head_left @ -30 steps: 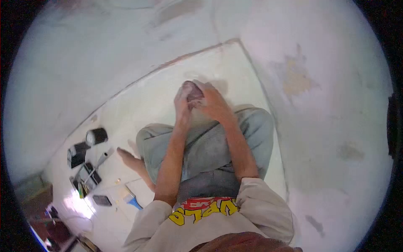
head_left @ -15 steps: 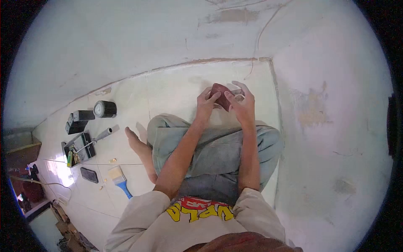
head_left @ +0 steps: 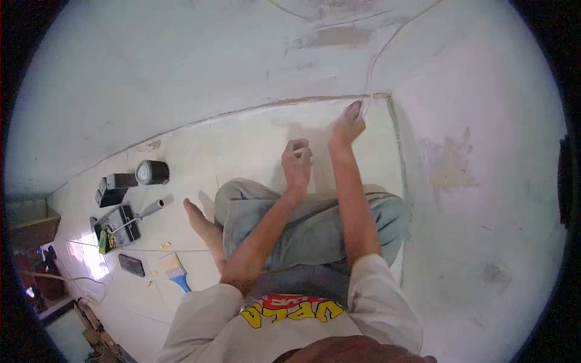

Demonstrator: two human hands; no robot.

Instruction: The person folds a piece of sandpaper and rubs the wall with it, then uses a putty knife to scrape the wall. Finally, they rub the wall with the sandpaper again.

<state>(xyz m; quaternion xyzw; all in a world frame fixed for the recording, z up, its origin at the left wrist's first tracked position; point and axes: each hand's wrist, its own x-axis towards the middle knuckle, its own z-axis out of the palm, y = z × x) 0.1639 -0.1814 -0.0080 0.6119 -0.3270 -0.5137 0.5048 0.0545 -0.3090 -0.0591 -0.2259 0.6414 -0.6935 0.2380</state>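
Observation:
My right hand [head_left: 348, 128] is closed on a folded piece of reddish-brown sandpaper [head_left: 354, 109], held low by the foot of the wall near the corner. Only a small dark part of the sheet shows past the fingers. A thin cable [head_left: 370, 72] runs down the wall just beside that hand. My left hand [head_left: 296, 160] hovers over the pale floor in front of my crossed legs. Its fingers are loosely curled, with a gap between them and the thumb, and I see nothing in it.
At the left on the tiled floor [head_left: 242, 145] lie a round dark can [head_left: 152, 172], black boxes [head_left: 121, 180], a paint tray [head_left: 130, 224] with a roller [head_left: 150, 209], a phone [head_left: 131, 265] and a blue-handled brush [head_left: 175, 272]. Patched walls [head_left: 478, 230] meet at the right.
Both hands held the sandpaper between them before. My left hand has let go and drawn slightly back; my right hand has carried the sheet up toward the wall's foot.

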